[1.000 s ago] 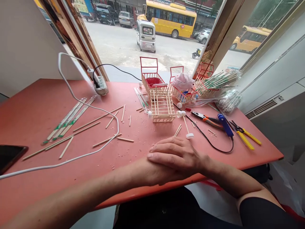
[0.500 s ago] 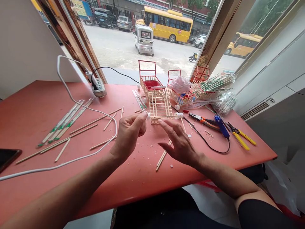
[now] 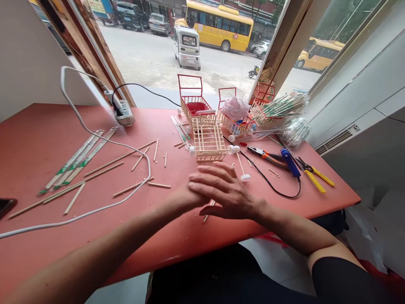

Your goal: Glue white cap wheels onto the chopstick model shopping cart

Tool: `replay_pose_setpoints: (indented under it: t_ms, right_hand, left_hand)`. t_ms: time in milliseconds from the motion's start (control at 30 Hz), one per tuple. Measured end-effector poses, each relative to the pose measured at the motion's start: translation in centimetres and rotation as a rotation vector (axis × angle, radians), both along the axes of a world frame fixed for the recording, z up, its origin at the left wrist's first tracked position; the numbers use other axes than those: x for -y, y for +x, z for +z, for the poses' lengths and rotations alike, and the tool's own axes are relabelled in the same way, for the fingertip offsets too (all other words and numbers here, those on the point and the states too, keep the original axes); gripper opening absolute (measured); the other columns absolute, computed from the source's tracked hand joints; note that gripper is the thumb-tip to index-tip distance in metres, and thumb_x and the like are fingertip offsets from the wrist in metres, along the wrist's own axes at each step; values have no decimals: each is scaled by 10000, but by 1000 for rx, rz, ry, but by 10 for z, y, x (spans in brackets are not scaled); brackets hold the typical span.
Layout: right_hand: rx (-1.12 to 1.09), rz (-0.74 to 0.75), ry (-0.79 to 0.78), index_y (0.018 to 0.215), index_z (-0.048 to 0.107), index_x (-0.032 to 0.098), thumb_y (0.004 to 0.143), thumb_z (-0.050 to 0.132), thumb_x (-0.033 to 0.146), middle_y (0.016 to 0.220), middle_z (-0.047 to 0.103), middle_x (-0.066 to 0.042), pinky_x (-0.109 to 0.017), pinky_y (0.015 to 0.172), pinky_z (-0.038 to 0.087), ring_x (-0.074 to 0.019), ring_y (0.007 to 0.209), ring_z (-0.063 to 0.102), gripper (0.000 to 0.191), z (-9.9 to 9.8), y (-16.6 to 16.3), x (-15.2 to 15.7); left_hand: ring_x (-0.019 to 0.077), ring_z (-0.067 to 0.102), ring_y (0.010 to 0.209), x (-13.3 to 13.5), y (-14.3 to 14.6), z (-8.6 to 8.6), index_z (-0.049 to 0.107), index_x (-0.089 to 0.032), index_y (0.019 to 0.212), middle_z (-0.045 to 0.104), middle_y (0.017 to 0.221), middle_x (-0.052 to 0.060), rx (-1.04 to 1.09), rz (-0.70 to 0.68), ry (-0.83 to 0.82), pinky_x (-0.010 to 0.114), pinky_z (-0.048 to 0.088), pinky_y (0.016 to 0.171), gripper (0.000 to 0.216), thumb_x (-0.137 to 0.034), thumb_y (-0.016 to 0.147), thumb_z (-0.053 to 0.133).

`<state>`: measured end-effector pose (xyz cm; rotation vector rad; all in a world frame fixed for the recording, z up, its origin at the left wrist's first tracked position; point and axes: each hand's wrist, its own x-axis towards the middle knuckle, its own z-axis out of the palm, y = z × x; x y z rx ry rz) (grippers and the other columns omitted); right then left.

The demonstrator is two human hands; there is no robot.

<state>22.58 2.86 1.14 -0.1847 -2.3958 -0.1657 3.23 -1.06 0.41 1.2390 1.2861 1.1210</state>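
Observation:
My right hand [image 3: 227,188] lies across my left hand [image 3: 187,193], its fingers stretched out flat. The left hand's fingers are hidden beneath it, so what they hold, if anything, does not show. Just beyond both hands rests a small cart frame of thin wooden sticks [image 3: 208,139], apart from the fingers. White wheels [image 3: 233,149] sit at its near end, one on each side. To the right of the frame, a stick with a white wheel [image 3: 245,177] lies on the table.
Finished-looking carts with red handles, one holding a red item [image 3: 195,108] and one a pink bundle [image 3: 236,107], stand behind. Pliers [image 3: 265,156], a blue-handled corded tool [image 3: 290,162] and yellow-handled cutters [image 3: 314,179] lie right. Loose sticks [image 3: 104,172] and a white cable [image 3: 95,218] cover the left.
My left hand has drawn back from the cart's near wheel and moved right, under my right hand. The right hand has come slightly nearer me. The view has shifted slightly.

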Motion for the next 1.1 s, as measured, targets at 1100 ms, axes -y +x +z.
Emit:
replay_pose_setpoints:
  t_ms: [1100]
  right_hand:
    - [358, -649, -256, 1813, 417, 42, 1184, 600, 400, 1871, 376, -295, -624, 1467, 265, -389, 1794, 377, 746, -29, -28, -29]
  left_hand:
    - [70, 342, 456, -64, -63, 20, 376, -232, 552, 350, 487, -83, 357, 436, 222, 237, 315, 465, 504, -105, 842, 768]
